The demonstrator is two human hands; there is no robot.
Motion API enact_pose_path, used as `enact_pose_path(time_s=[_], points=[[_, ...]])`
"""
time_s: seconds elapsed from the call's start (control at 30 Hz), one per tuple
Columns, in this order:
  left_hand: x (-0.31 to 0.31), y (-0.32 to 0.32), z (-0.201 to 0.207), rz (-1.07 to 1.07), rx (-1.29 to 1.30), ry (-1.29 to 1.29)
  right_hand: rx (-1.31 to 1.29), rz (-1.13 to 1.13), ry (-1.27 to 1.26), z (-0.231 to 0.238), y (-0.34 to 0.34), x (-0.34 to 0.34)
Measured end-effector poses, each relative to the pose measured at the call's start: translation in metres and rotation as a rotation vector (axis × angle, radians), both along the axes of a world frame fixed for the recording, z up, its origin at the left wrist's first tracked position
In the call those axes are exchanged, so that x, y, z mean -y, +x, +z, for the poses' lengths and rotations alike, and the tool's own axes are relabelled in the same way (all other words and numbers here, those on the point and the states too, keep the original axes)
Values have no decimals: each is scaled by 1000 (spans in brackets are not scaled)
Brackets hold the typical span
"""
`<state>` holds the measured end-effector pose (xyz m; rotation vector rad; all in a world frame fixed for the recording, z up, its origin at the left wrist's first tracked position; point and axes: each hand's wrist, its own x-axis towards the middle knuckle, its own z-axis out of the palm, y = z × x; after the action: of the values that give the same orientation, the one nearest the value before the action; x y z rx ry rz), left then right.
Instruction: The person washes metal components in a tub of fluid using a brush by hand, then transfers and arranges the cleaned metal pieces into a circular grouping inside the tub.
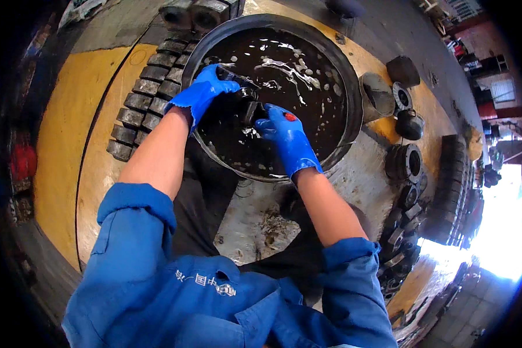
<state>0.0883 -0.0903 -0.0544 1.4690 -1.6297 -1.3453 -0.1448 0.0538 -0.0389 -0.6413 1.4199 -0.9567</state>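
Both my hands wear blue rubber gloves and work over a wide round metal basin of dark, foamy liquid. My left hand is closed on a dark, wet metal part above the liquid at the basin's left side. My right hand is closed too, its fingers at a dark block-like piece just below that part. Whether the two dark pieces are one thing I cannot tell. A red spot shows on the back of the right glove or just over it.
Rows of dark nut-like metal blocks stand left of the basin, with larger hollow ones beyond. At the right are an open metal can, a dark pot, thick metal rings and stacked dark parts.
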Motion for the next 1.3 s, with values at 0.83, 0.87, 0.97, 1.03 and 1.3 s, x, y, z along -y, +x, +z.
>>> enact_pose_path(time_s=[0.83,0.87,0.97,1.03,1.3], points=[[13,11,-18,68,82,90,805,-374,325,-48,-1,28],[15,10,-22,51,95,85,708,-314,325,-35,-4,30],[25,22,-42,1,45,10,410,-49,269,-27,-4,41],[25,20,-47,-20,86,-27,186,95,230,-15,-1,44],[8,-15,-9,-25,171,-3,-1272,978,-532,2,13,7]])
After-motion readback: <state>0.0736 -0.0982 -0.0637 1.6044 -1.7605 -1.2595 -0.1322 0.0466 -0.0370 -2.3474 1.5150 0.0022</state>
